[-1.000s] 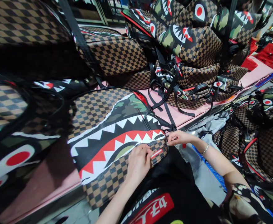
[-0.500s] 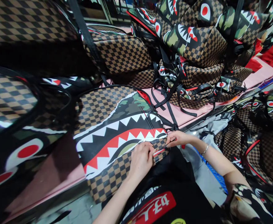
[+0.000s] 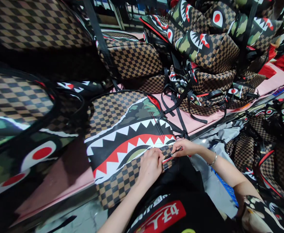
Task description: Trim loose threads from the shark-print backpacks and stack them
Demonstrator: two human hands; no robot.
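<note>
Brown-and-black checked material covers the bag with red eye prints [image 3: 32,106] at our far left. To its right, we see the pink surface [image 3: 81,183]. The shark-mouth bag [image 3: 122,139] lies flat across it, directly in front of us, its lower edge overhanging. Our left hand [image 3: 151,163] rests on that bag's checked lower part, fingers bent; we cannot tell whether they pinch anything. Just beside it, our right hand [image 3: 183,148] is clamped between thumb and fingers on a slim dark item [image 3: 173,154] at the bag's right corner; its kind is unclear. We note a bracelet [image 3: 214,159] on the right wrist. Behind, bags are piled [image 3: 217,50]; more bags [image 3: 276,161] stand at far right.
</note>
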